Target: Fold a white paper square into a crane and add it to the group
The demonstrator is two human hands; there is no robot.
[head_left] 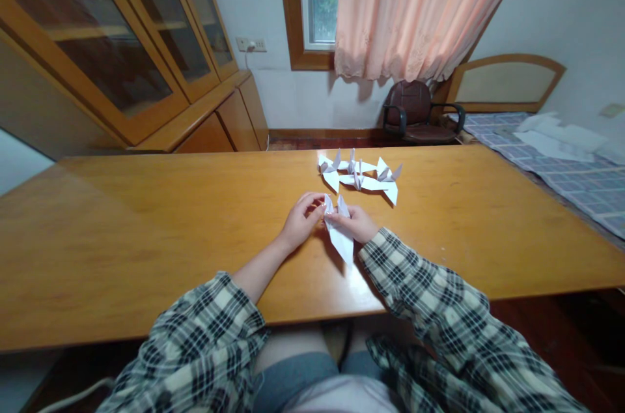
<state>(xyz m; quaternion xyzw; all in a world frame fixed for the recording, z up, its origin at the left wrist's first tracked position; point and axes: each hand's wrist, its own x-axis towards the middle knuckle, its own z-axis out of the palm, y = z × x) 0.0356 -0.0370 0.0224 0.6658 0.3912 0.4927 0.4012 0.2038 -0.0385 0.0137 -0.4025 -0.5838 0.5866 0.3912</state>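
Between my two hands is a folded white paper origami piece (342,240), with two narrow points upward and one wide point toward me. My left hand (301,221) pinches its left upper point between thumb and fingers. My right hand (359,224) grips the right side, thumb across the front; its other fingers are mostly hidden behind the paper. Just beyond, several folded white paper cranes (359,177) stand close together on the wooden table (170,224).
A glass-door wooden cabinet (146,28) stands behind the table at the left. Past the far edge are a brown armchair (413,110) and a pink curtain (415,9). A bed with a checked cover (561,172) lies at the right.
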